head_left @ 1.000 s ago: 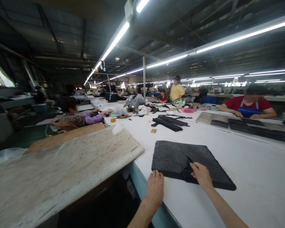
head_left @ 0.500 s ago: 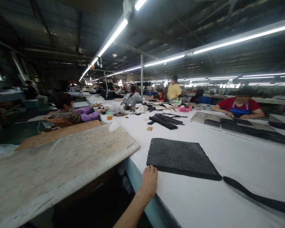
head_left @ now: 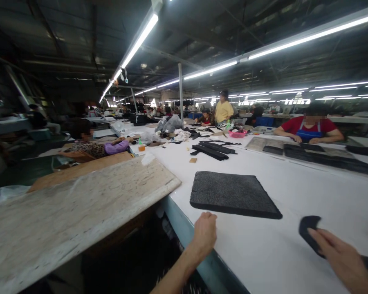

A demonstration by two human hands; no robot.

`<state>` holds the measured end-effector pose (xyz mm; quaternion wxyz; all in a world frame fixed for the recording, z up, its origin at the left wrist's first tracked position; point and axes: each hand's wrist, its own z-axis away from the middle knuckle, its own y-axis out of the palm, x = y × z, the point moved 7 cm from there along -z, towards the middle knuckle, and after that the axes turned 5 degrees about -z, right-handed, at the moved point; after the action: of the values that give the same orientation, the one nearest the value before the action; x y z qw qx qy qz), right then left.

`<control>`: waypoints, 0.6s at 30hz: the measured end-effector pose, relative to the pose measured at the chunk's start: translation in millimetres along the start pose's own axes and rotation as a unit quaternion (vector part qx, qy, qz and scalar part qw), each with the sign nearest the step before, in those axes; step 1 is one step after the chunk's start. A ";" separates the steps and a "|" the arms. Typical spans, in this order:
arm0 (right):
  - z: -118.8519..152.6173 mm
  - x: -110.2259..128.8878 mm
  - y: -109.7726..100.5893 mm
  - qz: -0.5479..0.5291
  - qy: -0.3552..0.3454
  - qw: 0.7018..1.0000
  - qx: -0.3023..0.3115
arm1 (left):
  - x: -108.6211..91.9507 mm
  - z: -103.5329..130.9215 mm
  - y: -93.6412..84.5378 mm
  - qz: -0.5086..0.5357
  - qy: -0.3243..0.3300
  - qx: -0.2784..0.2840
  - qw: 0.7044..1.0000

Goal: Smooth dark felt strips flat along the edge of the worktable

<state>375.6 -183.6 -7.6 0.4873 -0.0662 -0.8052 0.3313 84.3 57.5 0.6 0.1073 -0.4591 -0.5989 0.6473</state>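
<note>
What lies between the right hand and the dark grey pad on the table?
Head view: the end of the black strip held in the right hand, then white tabletop up to the grey pad.

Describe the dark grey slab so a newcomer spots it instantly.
Start at the white table filling the lower right. On it, just beyond the left hand, lies the slab. Its broad, grainy grey top and black front side set it apart from the narrow black strips farther back.
</note>
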 end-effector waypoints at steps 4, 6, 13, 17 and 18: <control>49.5 83.6 84.6 0.043 -0.201 0.974 0.099 | -21.9 12.8 35.8 0.419 -0.120 0.155 0.887; 76.8 119.6 112.5 0.111 -0.316 0.937 0.104 | -21.2 15.4 44.0 0.525 -0.175 0.159 0.818; 124.4 153.7 146.9 0.224 -0.468 0.848 0.103 | 0.5 12.6 40.8 0.464 -0.209 0.151 0.848; 128.3 158.4 144.4 0.222 -0.464 0.848 0.130 | 6.7 9.7 36.2 0.418 -0.217 0.129 0.873; 128.8 160.0 142.8 0.218 -0.464 0.847 0.142 | 7.6 9.0 34.7 0.415 -0.216 0.121 0.875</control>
<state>155.4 -65.2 -13.7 -0.0237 -0.0084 -0.8462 0.5322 87.8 47.6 -34.5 -0.2486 -0.4980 -0.2785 0.7827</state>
